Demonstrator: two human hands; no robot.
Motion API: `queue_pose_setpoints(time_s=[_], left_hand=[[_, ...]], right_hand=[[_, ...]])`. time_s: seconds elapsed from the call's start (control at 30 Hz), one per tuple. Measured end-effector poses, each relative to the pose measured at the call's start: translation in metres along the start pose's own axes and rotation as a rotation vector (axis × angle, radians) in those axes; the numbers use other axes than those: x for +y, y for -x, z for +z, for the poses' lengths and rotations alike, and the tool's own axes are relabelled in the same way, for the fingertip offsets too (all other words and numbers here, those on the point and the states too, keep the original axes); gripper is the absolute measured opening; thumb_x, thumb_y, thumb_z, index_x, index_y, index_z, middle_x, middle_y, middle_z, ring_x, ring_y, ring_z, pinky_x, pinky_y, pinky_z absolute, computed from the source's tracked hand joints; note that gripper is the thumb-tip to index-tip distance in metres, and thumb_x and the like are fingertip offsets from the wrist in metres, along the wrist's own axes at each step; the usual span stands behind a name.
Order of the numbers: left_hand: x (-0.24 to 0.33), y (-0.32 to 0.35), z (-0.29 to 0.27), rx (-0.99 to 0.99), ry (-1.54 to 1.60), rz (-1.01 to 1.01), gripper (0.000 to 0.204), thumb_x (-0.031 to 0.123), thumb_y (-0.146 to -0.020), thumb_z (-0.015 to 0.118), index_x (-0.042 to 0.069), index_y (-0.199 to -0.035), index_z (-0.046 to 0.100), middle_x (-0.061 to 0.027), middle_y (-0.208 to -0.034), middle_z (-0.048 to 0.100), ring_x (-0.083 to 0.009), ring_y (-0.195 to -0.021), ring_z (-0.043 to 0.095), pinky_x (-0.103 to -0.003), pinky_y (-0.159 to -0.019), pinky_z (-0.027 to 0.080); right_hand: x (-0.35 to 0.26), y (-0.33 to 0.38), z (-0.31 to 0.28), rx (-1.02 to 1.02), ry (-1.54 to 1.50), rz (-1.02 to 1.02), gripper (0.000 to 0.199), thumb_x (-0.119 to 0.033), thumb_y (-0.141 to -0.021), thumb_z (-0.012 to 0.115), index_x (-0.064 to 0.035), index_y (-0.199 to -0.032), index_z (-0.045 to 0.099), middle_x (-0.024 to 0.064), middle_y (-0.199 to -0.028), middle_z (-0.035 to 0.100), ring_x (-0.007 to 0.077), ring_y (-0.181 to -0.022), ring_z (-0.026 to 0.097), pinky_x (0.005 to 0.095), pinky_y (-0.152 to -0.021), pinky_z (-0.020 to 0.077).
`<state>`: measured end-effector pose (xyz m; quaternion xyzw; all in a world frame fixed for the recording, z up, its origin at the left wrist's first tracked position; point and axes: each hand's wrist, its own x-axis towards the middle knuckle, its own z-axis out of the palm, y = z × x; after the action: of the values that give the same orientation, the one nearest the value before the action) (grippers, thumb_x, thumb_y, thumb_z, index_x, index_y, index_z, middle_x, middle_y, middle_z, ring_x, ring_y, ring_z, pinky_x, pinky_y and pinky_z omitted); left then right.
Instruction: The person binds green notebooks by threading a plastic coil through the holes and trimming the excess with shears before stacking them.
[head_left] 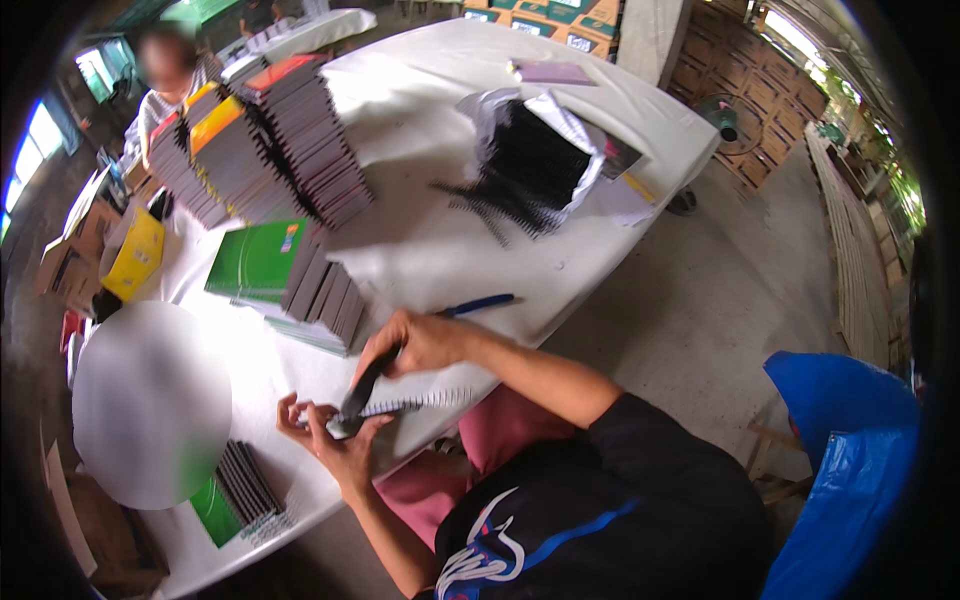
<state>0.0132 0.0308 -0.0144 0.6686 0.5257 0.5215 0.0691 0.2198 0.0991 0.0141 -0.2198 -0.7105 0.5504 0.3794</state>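
At the table's near edge, my right hand (428, 342) is closed around a dark-handled tool (372, 382) that points down toward my left hand. Its working end is too blurred to name. My left hand (340, 440) pinches a black spiral binding coil (400, 406) between thumb and fingers, with the tool's tip close to the fingertips. The coil's toothed loops stretch right, over my lap. Beyond my right hand lies a slim blue tool (482, 304). A stack of green-covered notebooks (262, 258) stands to the left of it.
Tall notebook stacks (300, 130) rise at the far left, near a person (165, 80). Loose black coils (540, 155) spill from a white bag. More green notebooks (240, 495) lie at the near left. Blue tarp (845, 470) hangs at right; a fan (728, 122) stands beyond the white table (420, 75).
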Motion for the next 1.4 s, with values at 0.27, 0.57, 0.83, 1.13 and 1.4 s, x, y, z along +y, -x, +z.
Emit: queue_pose_setpoints(time_s=[0.27, 0.57, 0.83, 1.13, 1.4], left_hand=[[-0.012, 0.004, 0.004, 0.031, 0.051, -0.018, 0.087, 0.055, -0.041, 0.087, 0.004, -0.099, 0.046, -0.0117, -0.119, 0.032, -0.0211, -0.087, 0.039, -0.037, -0.075, 0.038], [-0.018, 0.009, 0.002, 0.046, 0.461, -0.301, 0.105, 0.052, -0.040, 0.089, 0.007, -0.119, 0.036, -0.0053, -0.121, 0.031, -0.0141, -0.088, 0.041, -0.030, -0.082, 0.037], [-0.023, 0.016, 0.011, -0.047, 0.473, -0.171, 0.110, 0.045, -0.037, 0.092, 0.009, -0.119, 0.028, -0.0088, -0.120, 0.031, -0.0205, -0.103, 0.038, -0.032, -0.094, 0.032], [-0.019, 0.015, 0.010, -0.091, 0.463, -0.119, 0.100, 0.034, -0.044, 0.091, 0.003, -0.117, 0.030, -0.0071, -0.107, 0.033, -0.0216, -0.106, 0.037, -0.031, -0.097, 0.029], [-0.009, 0.009, 0.001, -0.020, 0.724, -0.320, 0.021, 0.014, -0.089, 0.060, 0.005, -0.096, 0.043, -0.0050, -0.096, 0.043, -0.0139, -0.089, 0.040, -0.029, -0.087, 0.033]], right_hand=[[-0.009, -0.019, 0.012, -0.086, -0.201, -0.064, 0.030, 0.000, -0.059, 0.064, -0.0039, -0.088, 0.072, 0.0160, -0.073, 0.067, 0.0149, -0.058, 0.061, 0.0280, -0.060, 0.0484], [-0.028, -0.021, 0.024, 0.059, 0.287, -0.001, 0.029, -0.004, -0.057, 0.062, -0.0082, -0.084, 0.072, 0.0133, -0.067, 0.065, 0.0225, -0.055, 0.058, 0.0324, -0.056, 0.0449], [-0.026, -0.023, 0.031, -0.089, -0.042, -0.092, 0.025, -0.001, -0.060, 0.067, -0.0039, -0.084, 0.072, 0.0107, -0.066, 0.066, 0.0103, -0.059, 0.059, 0.0293, -0.057, 0.0468], [-0.026, -0.024, 0.041, -0.005, 0.402, 0.016, 0.034, 0.000, -0.062, 0.060, -0.0101, -0.093, 0.073, 0.0136, -0.079, 0.069, 0.0206, -0.067, 0.064, 0.0293, -0.066, 0.0483], [0.025, -0.012, -0.037, 0.628, 1.051, -0.076, 0.033, 0.004, -0.065, 0.054, -0.0084, -0.090, 0.072, 0.0144, -0.086, 0.068, 0.0325, -0.086, 0.062, 0.0410, -0.084, 0.0462]])
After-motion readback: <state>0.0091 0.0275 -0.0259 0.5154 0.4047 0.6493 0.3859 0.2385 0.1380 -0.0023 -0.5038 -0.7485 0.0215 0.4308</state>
